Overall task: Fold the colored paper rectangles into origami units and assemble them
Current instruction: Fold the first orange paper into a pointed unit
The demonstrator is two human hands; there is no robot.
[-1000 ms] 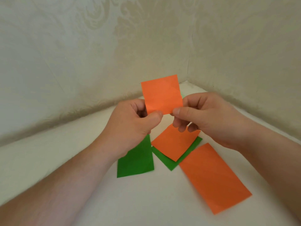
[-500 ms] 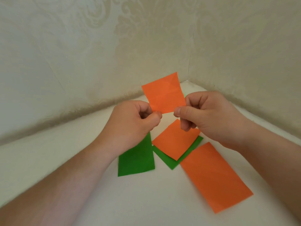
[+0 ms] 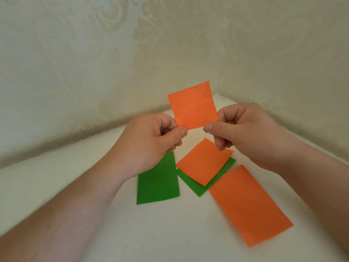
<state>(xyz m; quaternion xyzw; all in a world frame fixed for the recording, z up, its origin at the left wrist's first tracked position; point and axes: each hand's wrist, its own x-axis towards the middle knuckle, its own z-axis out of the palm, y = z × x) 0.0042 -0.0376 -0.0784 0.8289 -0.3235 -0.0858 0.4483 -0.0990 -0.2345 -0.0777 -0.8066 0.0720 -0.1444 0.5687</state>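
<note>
Pinching the lower corners of an orange sheet (image 3: 193, 106), both hands hold it upright above the table (image 3: 170, 233), near the centre of the view. The left hand (image 3: 151, 142) nips the corner at 7 o'clock of the sheet between thumb and forefinger, the other fingers curled in; the right hand (image 3: 243, 135) does the same at the sheet's 5 o'clock corner. The sheet stands free above the pinch, slightly bowed, so it looks thin and very light, limp enough to flop yet ready to take a crease.

Below, at 6 o'clock from the held sheet, a second orange piece (image 3: 204, 163) lies across a green piece (image 3: 213, 181), touching it. A green rectangle (image 3: 157, 181) lies at 7 o'clock, partly under the left hand in view, and a long orange rectangle (image 3: 249, 205) at 5 o'clock, just beside the green piece.

Such paper probably tears or wrinkles if gripped hard, and it may slip between dry fingertips; holding it at corners or edges, with light pressure, seems best. Folding looks barely begun: no finished unit shows.
</note>
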